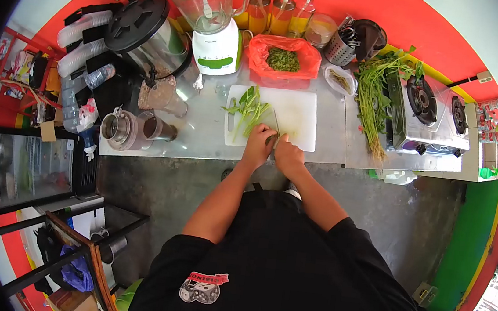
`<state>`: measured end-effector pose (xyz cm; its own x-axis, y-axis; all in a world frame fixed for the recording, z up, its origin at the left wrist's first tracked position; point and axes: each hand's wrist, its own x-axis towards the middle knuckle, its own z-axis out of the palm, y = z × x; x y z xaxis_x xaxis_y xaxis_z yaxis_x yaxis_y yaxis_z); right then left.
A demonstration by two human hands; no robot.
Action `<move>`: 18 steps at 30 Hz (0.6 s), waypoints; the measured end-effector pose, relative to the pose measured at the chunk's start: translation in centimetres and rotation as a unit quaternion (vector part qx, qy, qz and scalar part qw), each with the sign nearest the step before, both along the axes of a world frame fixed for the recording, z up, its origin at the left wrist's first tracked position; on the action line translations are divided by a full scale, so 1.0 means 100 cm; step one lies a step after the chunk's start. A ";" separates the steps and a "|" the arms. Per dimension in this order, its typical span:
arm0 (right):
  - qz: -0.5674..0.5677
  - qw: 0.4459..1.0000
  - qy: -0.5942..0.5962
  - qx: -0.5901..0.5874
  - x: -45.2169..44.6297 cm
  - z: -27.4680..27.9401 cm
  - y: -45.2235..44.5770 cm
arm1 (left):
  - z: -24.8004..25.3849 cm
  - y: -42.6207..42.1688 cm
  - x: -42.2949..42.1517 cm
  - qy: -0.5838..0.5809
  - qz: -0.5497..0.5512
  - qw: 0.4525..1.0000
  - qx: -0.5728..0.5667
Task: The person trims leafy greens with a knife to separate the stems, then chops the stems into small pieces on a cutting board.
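Note:
A white cutting board lies on the metal counter in front of me. On its left half rests a bunch of leafy green stalks, and my left hand is closed over their near end, fingers curled. My right hand is wrapped round the handle of a knife, right beside the left fingers. The knife's thin blade points away from me, along the right side of the stalks. My fingers hide the handle and the stalks' lower ends.
Behind the board stands a red plastic bag of chopped greens. A green-lidded blender is to its left. More long-stemmed greens lie beside the gas stove at right. Jars stand at the left counter edge.

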<state>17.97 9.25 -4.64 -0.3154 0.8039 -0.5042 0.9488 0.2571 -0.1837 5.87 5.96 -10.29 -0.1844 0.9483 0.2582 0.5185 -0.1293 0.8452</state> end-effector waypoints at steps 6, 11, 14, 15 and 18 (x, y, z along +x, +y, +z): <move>-0.024 1.000 0.009 0.007 -0.002 -0.002 -0.005 | 0.005 0.000 -0.001 -0.003 -0.007 1.000 0.012; -0.012 1.000 0.012 -0.008 -0.001 -0.003 0.001 | 0.002 0.000 -0.002 0.005 -0.001 1.000 -0.002; -0.027 1.000 0.004 -0.009 0.002 -0.007 -0.010 | 0.006 0.000 -0.002 -0.006 -0.012 1.000 -0.001; -0.026 1.000 0.003 -0.009 0.002 -0.006 -0.009 | 0.005 0.000 -0.002 -0.007 -0.010 1.000 -0.001; -0.007 1.000 0.000 0.001 -0.002 -0.003 -0.003 | 0.003 0.000 -0.003 0.003 -0.021 1.000 0.002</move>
<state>17.81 8.97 -4.89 -0.3052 0.8093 -0.5019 0.9520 0.2451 -0.1835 5.55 6.00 -9.97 -0.1436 0.9539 0.2635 0.5173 -0.1546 0.8417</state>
